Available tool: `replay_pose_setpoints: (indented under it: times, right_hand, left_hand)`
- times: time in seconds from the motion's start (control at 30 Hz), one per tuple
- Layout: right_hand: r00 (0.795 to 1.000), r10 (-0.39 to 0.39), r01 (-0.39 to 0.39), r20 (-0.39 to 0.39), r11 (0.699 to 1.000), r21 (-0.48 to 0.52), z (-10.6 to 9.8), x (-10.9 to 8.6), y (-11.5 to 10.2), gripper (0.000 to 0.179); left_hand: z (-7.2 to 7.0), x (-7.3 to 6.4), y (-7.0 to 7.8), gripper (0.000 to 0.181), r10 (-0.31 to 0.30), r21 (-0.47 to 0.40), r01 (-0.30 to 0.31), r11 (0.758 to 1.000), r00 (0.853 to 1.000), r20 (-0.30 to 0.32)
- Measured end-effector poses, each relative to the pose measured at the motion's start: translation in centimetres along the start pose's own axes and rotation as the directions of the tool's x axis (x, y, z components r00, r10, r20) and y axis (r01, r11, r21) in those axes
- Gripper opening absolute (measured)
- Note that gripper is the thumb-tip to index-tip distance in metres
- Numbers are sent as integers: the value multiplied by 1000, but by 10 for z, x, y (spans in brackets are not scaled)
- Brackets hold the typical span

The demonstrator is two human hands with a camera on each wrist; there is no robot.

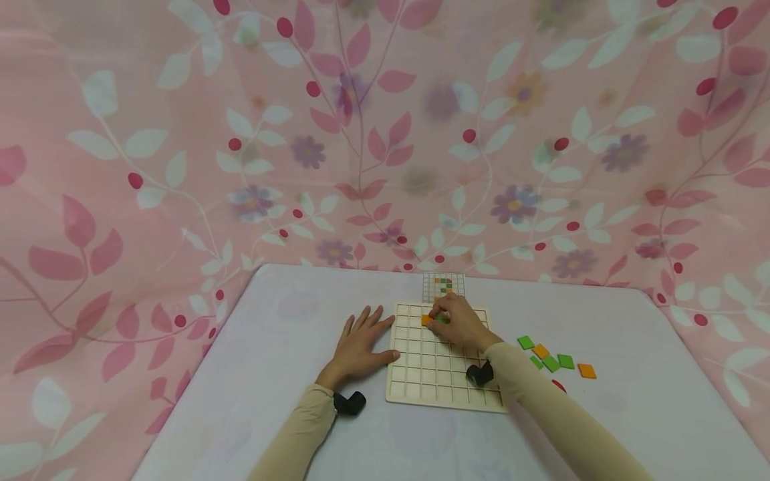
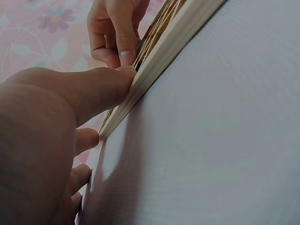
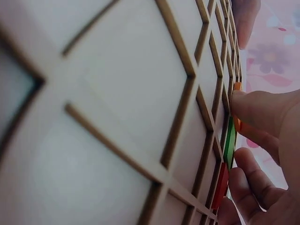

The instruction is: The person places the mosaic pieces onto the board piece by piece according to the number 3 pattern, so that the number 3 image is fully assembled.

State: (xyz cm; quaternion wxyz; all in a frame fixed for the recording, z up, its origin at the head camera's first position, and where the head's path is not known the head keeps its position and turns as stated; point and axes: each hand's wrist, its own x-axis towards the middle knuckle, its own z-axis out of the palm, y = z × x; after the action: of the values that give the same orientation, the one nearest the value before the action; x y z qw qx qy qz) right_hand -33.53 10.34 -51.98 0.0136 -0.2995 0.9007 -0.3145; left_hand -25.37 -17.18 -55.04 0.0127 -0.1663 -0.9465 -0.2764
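A pale wooden grid board lies on the table. My right hand is over its far rows and pinches an orange square tile between thumb and finger. In the right wrist view, a green tile and a red tile sit in the grid in line with the orange one, under the curled other fingers. My left hand lies spread at the board's left side, its thumb touching the edge in the left wrist view. Behind the board is a pattern card with a grid and coloured squares, partly hidden by my right hand.
Several loose tiles lie right of the board, among them a green tile, an orange tile and a red tile partly behind the right sleeve. A floral curtain hangs behind the white-covered table.
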Motion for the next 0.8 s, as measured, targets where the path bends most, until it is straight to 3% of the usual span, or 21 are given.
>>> replay_pose_setpoints:
  times: [0.23, 0.57, 0.8]
  right_hand:
    - [997, -74, 74, -20, 997, 13, -1, 0, 5, 11]
    - [999, -47, 47, 4, 995, 83, 0, 2, 11, 5]
    - [998, -58, 56, 16, 991, 120, -1, 0, 12, 18]
  left_hand:
    - [1, 1, -1, 78, -2, 14, 2, 1000, 1000, 15]
    - [0, 1, -2, 78, 2, 17, -3, 1000, 1000, 8]
    - [1, 1, -1, 78, 8, 12, -8, 1000, 1000, -3]
